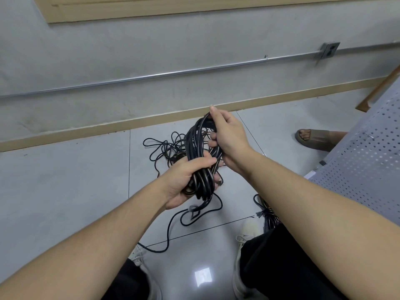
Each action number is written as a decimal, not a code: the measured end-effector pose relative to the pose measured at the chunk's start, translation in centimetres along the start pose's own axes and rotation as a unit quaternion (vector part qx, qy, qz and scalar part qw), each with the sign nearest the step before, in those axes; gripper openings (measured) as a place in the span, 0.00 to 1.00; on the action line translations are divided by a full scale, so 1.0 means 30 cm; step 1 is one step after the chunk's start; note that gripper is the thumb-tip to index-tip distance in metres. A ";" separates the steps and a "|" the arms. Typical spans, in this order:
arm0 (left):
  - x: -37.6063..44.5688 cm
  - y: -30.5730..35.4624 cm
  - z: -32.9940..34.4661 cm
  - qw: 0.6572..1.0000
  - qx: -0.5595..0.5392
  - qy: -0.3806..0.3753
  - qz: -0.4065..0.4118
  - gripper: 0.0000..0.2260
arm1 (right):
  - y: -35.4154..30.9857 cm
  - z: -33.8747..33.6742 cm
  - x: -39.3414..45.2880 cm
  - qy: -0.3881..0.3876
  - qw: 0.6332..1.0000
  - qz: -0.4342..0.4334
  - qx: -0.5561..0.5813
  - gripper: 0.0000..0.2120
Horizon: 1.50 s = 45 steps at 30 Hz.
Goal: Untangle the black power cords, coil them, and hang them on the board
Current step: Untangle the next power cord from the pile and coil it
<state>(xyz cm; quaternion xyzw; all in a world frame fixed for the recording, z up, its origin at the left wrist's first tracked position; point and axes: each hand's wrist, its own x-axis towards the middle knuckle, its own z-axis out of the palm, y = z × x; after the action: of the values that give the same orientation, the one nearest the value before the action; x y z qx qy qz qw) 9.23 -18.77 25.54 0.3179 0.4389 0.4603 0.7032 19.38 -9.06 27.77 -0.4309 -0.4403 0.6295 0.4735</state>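
Grey floor tiles [65, 191] with thin dark joints meet a tan baseboard [108, 126] at the foot of a grey wall [129, 50]; a metal conduit [151, 75] runs along that wall to an outlet box [329, 50]. A perforated grey board [368, 165] leans in at the right edge, and a sandalled foot [313, 138] of a second person shows beside it.

Both hands hold one coil of black cord [200, 152] above the floor. The coil is an elongated bundle of loops; its long axis runs from the near-left fingers up and slightly right to the far fingers, roughly away from the camera.

The left hand [188, 180] grips the near end of the coil, with fingers [203, 162] curled over the strands and the palm beneath. The right hand [229, 135] grips the far end, fingers wrapped round the loops and one digit tip pressed on the top bend.

Below the left-hand fingers a loose tail of cord [173, 224] drops to the floor and curves toward the person's shoes. Beyond the coil, past the left-hand fingers, a loose tangle of cord [164, 148] lies on the tiles. A second bundle [266, 211] lies on the floor under the right forearm.
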 end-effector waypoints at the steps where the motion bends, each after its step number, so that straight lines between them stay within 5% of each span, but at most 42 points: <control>1: 0.003 -0.004 0.002 1.000 -0.001 0.005 0.000 0.05 | 0.001 -0.007 0.003 0.000 1.000 0.003 -0.009 0.08; 6: 0.011 0.021 0.013 0.995 0.016 0.085 0.046 0.07 | 0.038 -0.046 0.022 -0.064 0.988 0.143 0.011 0.21; 8: 0.020 0.055 0.009 0.988 -0.012 0.142 0.066 0.09 | 0.066 -0.056 0.012 -0.132 0.970 0.197 -0.043 0.19; 14: 0.056 0.121 -0.083 0.963 -0.085 0.225 0.119 0.05 | 0.119 -0.042 -0.054 -0.420 0.823 0.247 -0.293 0.29; 16: 0.054 0.132 -0.108 0.956 -0.083 0.249 0.134 0.04 | 0.128 -0.031 -0.054 -0.458 0.794 0.233 -0.325 0.21; 19: 0.047 0.144 -0.144 0.942 -0.063 0.295 0.151 0.01 | 0.095 -0.024 -0.069 -0.460 0.797 0.179 -0.349 0.04; 25: 0.049 0.161 -0.239 0.914 0.085 0.361 0.162 0.07 | 0.065 -0.053 -0.052 -0.379 0.822 0.041 -0.422 0.13; 30: 0.042 0.153 -0.242 0.854 0.274 0.404 0.180 0.06 | 0.036 -0.091 -0.024 -0.370 0.763 0.033 -0.529 0.20; 33: 0.028 0.155 -0.260 0.824 0.397 0.378 0.142 0.05 | 0.032 -0.124 -0.014 -0.382 0.804 0.040 -0.454 0.13; 37: 0.021 0.134 -0.260 0.835 0.465 0.288 0.062 0.10 | 0.011 -0.145 -0.007 -0.351 0.855 -0.012 -0.381 0.06; 41: 0.029 0.122 -0.264 0.890 0.395 0.227 0.025 0.20 | -0.005 -0.151 0.015 -0.258 0.837 -0.128 -0.464 0.05; 45: 0.026 0.122 -0.253 0.920 0.349 0.177 0.009 0.26 | -0.027 -0.163 0.031 -0.203 0.834 -0.135 -0.496 0.10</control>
<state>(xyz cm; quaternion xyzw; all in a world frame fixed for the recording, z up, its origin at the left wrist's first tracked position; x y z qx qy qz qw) 1.11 -16.36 25.26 0.4602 0.6863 0.3331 0.4541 24.07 -7.29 27.27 -0.4067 -0.8333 0.3303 0.1764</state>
